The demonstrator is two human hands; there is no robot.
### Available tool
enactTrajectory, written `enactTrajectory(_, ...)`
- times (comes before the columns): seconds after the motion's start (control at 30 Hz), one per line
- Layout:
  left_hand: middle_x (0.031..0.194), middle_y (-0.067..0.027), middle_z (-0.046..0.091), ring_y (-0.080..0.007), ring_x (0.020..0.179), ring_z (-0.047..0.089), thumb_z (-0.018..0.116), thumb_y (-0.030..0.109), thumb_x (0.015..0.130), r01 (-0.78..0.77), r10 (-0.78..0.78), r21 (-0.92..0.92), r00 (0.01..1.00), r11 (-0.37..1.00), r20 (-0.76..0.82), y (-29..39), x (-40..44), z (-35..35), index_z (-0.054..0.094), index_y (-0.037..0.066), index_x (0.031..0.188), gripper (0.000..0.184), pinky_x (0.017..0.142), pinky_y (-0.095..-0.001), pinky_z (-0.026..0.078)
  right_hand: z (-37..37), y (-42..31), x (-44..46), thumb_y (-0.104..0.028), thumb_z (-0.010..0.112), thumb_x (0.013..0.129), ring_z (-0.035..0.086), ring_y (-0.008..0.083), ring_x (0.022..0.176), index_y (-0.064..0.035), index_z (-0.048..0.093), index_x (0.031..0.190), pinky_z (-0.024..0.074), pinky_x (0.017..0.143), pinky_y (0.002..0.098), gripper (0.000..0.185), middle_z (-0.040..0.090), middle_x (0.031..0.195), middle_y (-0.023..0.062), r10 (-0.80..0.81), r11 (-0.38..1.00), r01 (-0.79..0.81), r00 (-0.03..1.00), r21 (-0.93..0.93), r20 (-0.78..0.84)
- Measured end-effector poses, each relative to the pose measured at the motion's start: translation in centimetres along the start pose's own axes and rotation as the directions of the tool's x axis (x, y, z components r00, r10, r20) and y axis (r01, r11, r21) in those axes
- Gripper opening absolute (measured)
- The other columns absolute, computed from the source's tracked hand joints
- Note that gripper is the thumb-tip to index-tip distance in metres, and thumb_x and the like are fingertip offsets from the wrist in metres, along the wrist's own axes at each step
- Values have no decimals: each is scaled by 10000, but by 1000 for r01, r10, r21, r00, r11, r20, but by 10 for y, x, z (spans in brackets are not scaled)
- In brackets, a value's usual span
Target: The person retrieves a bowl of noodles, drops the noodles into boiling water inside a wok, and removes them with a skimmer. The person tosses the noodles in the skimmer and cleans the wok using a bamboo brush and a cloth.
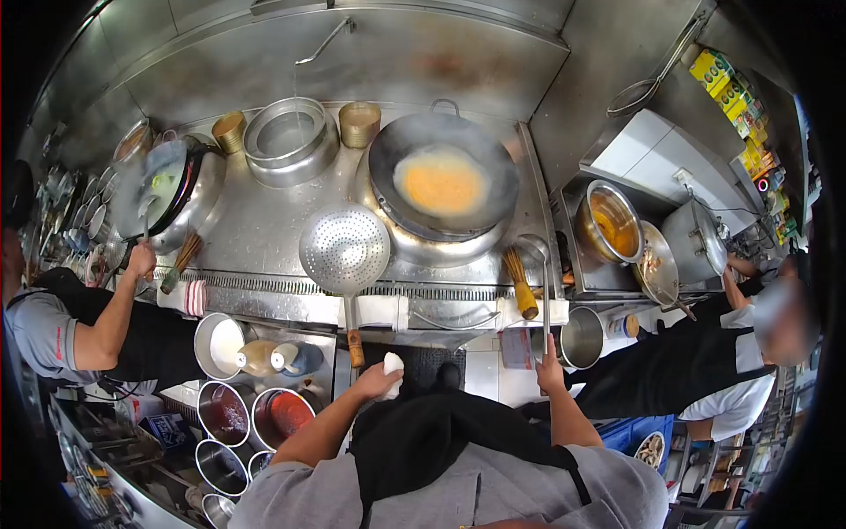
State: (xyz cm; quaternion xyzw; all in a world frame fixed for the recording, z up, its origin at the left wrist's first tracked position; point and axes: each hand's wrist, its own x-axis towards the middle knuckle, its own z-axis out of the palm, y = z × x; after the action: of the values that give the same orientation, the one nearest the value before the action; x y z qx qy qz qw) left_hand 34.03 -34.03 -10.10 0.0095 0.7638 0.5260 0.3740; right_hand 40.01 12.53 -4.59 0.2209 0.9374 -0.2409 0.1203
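My left hand is closed round a folded white cloth in front of the stove edge. My right hand grips the long handle of a ladle, whose bowl rests near the right end of the stove. Ahead of me a large black wok sits on its burner, with steaming orange liquid in the bottom. Left of the wok lies a perforated skimmer, its wooden handle hanging over the front edge near my left hand. A bamboo brush lies beside the ladle.
Sauce pots stand at lower left, near squeeze bottles. A steel pot sits at the back under a tap. A co-worker handles another wok at left; another person stands right, near metal bowls.
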Motion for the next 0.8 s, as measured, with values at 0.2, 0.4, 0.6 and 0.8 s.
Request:
enactTrajectory(0.2, 997, -200, 672, -336, 942, 648, 575, 527, 849, -77, 63, 311, 997, 947, 54, -17, 12, 15, 617, -12, 1076, 587, 835, -413, 484, 39, 6, 2, -39, 525, 788, 634, 422, 767, -205, -69, 1495, 496, 678, 489, 938, 622, 966, 292, 77, 975, -78, 997, 206, 11)
enactTrajectory(0.4, 866, -153, 676, -250, 786, 660, 622, 494, 838, -52, 50, -14, 990, 999, -130, -25, 12, 32, 650, -15, 968, 525, 719, -372, 509, 61, 12, 11, -47, 529, 807, 630, 443, 904, -148, -70, 1475, 517, 784, 494, 902, 592, 1076, 322, 121, 980, -124, 992, 154, 29)
enactTrajectory(0.6, 1086, -272, 629, -376, 1037, 615, 593, 591, 782, 444, -368, 279, 885, 852, -285, -156, -18, 66, 657, -13, 1082, 678, 897, -421, 475, 42, 14, -9, -89, 526, 849, 625, 442, 938, -162, -57, 1483, 478, 839, 510, 865, 621, 1021, 311, 145, 989, -147, 988, 17, 57)
enactTrajectory(0.8, 1034, -226, 657, -330, 983, 646, 600, 614, 745, 611, -569, 180, 788, 771, -236, -238, -128, 129, 682, 0, 994, 668, 860, -406, 496, 41, 42, -15, -97, 501, 858, 644, 424, 856, -181, -44, 1488, 504, 772, 495, 837, 636, 979, 290, 54, 999, -54, 998, -4, 8)
